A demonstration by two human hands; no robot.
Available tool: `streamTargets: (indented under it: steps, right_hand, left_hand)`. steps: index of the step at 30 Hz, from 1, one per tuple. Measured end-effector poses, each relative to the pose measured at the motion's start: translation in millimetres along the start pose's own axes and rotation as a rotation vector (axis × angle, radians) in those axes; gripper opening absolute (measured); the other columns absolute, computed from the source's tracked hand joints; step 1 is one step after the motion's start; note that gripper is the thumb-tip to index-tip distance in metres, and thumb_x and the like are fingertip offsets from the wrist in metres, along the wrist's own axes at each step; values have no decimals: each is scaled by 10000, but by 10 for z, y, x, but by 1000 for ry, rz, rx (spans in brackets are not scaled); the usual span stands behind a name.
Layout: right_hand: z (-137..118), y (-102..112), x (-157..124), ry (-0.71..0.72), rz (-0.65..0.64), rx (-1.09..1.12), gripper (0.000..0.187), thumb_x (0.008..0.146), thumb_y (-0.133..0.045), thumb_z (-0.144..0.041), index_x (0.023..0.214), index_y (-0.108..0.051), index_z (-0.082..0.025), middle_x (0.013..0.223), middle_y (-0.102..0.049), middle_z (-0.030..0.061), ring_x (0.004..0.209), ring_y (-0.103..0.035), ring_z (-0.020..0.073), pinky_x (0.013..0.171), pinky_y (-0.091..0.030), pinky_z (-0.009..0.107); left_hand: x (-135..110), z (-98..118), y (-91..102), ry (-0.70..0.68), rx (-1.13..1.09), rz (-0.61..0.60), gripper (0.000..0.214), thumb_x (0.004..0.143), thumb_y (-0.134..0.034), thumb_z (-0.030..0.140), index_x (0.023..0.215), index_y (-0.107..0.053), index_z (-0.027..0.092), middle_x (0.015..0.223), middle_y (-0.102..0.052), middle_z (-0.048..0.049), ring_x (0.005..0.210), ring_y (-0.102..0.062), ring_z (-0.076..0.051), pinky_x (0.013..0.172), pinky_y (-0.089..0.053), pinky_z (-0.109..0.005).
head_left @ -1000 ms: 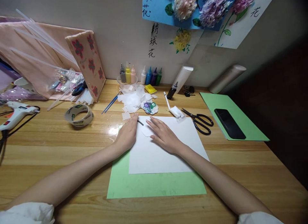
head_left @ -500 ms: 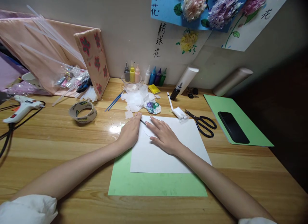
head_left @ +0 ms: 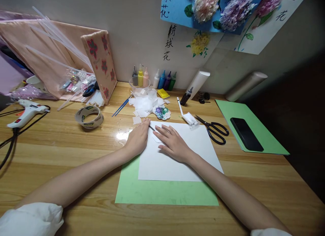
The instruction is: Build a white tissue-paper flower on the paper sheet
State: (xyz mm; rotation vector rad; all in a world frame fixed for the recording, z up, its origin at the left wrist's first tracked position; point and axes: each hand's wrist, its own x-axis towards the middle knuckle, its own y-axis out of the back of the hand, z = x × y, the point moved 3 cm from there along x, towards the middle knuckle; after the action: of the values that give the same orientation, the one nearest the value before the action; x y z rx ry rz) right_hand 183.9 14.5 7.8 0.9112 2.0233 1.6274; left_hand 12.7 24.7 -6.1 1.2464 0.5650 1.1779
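Note:
A white sheet of paper [head_left: 182, 168] lies on a light green sheet [head_left: 165, 193] on the table. My left hand [head_left: 137, 139] rests on its side along the paper's upper left edge, fingers stretched forward and close together; their undersides are hidden. Flat on the paper, with spread fingers, is my right hand [head_left: 174, 144], open and holding nothing. Between the two hands shows a short dark strip [head_left: 151, 128], whose kind I cannot make out. A thin angled line runs on the paper just below it.
Behind the paper lie white paper scraps [head_left: 144, 104], a painted palette [head_left: 163, 113] and paint bottles [head_left: 161, 79]. Scissors [head_left: 215, 129] touch the right side's edge area. Tape [head_left: 89, 117] and a glue gun [head_left: 26, 112] are left; a phone [head_left: 246, 134] sits right.
Both hands keep almost the same place on the paper. The whole view has shifted very slightly; nothing has been picked up or let go.

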Motion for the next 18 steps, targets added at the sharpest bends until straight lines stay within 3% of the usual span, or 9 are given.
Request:
streamTargets:
  steps: [4,18]
  right_hand:
    - [-40,19,1,64,4,-36,560,887,-377,-516,1397,-309,-294,1521,-167,43,1381,-167,299,1084,-195,560]
    - [-94,30,-50,138,76,-67,506,895,-429,-413,1366,-381,-233,1472,-314,57,1373,-205,272,1108,-170,546]
  left_hand:
    - [-2,-2,1,1,-13,2,512,846,-317,76,1358,-308,58,1390,-405,-182,1304,-371,-225,1061,-358,-399]
    - [-5,9,17,-13,-7,9,497,838,-316,67,1334,-342,58,1370,-430,-182,1280,-404,-223,1051,-371,-395]
